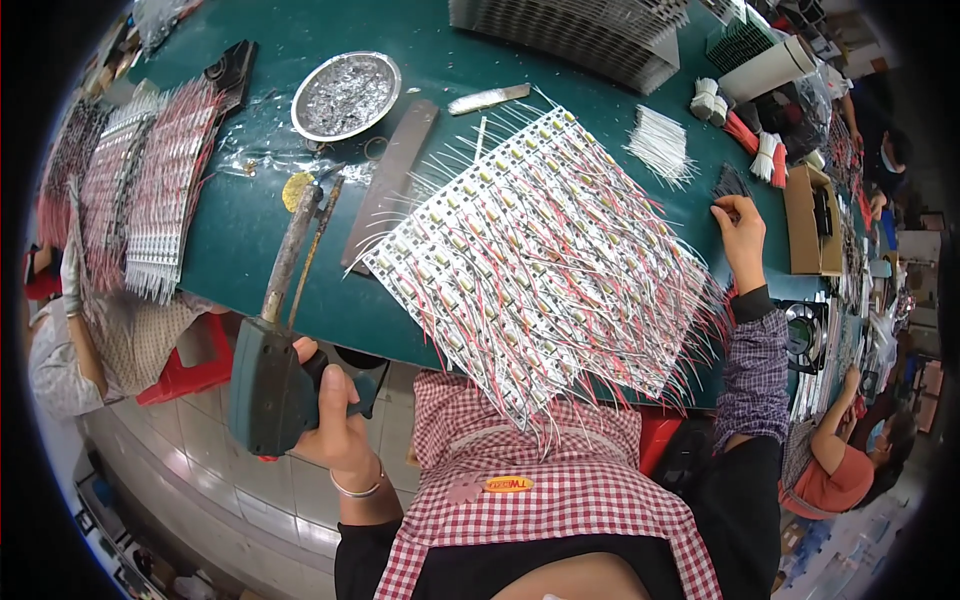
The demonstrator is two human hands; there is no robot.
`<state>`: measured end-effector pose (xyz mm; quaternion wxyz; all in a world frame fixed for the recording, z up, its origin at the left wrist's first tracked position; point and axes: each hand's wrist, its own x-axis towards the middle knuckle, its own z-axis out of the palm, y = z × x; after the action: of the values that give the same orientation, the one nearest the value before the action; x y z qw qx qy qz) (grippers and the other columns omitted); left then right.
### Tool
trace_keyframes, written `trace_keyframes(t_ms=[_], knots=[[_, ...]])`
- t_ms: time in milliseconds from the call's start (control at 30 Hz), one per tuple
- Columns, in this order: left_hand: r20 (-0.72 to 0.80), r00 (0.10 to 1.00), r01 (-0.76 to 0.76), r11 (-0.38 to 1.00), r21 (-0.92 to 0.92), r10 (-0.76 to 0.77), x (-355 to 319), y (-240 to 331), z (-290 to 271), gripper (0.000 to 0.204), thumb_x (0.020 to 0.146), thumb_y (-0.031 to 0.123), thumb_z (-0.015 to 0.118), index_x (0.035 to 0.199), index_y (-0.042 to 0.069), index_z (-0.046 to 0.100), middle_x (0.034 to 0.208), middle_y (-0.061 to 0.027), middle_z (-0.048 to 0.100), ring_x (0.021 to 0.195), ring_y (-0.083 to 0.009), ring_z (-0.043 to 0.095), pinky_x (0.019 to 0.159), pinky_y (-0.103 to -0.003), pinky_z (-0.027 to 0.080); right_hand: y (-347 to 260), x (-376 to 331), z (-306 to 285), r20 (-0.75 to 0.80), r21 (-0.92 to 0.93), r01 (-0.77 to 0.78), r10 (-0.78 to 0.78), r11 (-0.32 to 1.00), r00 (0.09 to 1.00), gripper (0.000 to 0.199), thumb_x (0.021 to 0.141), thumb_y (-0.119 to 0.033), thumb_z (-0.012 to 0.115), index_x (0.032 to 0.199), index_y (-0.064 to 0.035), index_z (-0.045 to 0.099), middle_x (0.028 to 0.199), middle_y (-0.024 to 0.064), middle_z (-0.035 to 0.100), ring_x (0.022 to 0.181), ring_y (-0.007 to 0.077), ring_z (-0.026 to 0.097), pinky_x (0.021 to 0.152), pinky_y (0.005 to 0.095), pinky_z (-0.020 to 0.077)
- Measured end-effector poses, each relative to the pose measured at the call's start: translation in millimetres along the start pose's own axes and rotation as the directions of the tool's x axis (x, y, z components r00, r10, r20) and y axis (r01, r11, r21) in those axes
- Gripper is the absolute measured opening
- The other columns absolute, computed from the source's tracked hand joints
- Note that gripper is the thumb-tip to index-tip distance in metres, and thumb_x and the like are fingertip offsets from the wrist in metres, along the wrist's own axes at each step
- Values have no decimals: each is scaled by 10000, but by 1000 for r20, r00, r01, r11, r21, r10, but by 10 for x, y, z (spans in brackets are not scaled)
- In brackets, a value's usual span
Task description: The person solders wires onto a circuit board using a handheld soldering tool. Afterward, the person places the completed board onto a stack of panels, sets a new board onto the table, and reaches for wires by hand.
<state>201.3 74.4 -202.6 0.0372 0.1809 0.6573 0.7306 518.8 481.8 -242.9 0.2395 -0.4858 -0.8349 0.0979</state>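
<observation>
My left hand (pixel 340 425) is wrapped round the grip of a pistol-shaped soldering gun (pixel 262 385) with a dark green body. Its long metal barrel and a thin rod alongside point away over the table edge. My right hand (pixel 742 240) is at the right side of the table, its fingers bent together beside a small bundle of black wires (pixel 733 180); what they pinch is too small to make out. Between my hands lies a large panel of white circuit boards (pixel 480 215) in rows, covered with red, white and dark wires. Its near corner overhangs the table edge above my lap.
A metal bowl (pixel 347 97) of silvery scraps stands at the back left, near a flat grey bar (pixel 392 185) and a yellow round pad (pixel 297 192). White wires (pixel 660 146) lie beyond the panel. Wired boards (pixel 165 190) fill the left; a cardboard box (pixel 812 222) stands right. Other people sit at both sides.
</observation>
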Motion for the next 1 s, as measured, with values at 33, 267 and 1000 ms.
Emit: trace_keyframes(t_ms=[33, 267, 1000], knots=[[3, 1000, 2, 1000, -3, -2, -2, 9, 30, 453, 803, -69, 600, 1239, -56, 480, 1122, -214, 604, 610, -118, 493, 474, -226, 366, 22, 0, -1, 16, 9, 5, -5, 1000, 1000, 105, 803, -51, 721, 886, -6, 674, 803, 107, 649, 722, 213, 649, 671, 317, 512], [-89, 996, 17, 1000, 8, -16, -32, -115, 8, 352, 832, -44, 604, 1176, -92, 543, 1148, -170, 622, 564, -96, 408, 490, -222, 335, 54, -31, -123, -2, -25, 40, -40, 999, 999, 103, 778, -61, 723, 860, -19, 676, 827, 119, 646, 727, 246, 643, 675, 342, 508], [6, 999, -40, 999, 31, 40, 37, -137, -1, 276, 859, -86, 571, 1127, -131, 519, 1168, -194, 620, 545, -101, 392, 485, -238, 332, 249, -106, -192, 57, 60, -87, 83, 994, 995, 121, 789, -76, 720, 880, -5, 681, 841, 136, 663, 755, 259, 652, 696, 346, 508]])
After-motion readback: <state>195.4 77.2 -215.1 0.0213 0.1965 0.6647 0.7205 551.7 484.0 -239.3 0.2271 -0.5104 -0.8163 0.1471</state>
